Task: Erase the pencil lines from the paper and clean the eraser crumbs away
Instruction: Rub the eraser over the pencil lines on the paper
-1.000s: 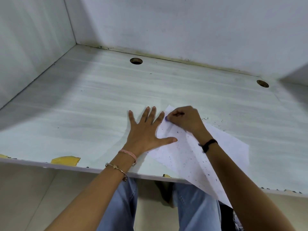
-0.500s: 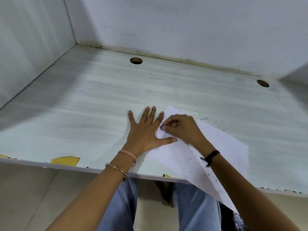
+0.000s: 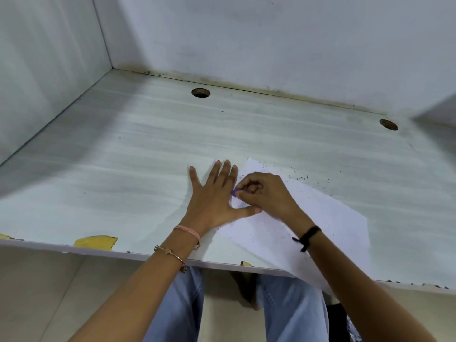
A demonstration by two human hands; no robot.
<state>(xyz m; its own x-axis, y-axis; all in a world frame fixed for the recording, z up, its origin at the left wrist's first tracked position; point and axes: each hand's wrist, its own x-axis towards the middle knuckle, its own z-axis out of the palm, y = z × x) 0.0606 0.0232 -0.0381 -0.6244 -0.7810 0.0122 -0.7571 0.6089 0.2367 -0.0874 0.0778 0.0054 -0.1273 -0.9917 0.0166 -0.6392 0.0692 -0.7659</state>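
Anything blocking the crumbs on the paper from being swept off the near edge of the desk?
Yes: the right hand, pinching the purple eraser, and its forearm lie across the paper; the left hand pins its left edge. Otherwise the paper already overhangs the desk edge.

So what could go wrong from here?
1. The paper overhangs the desk edge at its near corner, and the left hand pins only its left end; hard rubbing could crease or tear it.
2. The right hand works the purple eraser right beside the left fingers, so strokes may snag on them.
3. Crumbs already lie on the desk beyond the paper; sweeping could push them to the floor.
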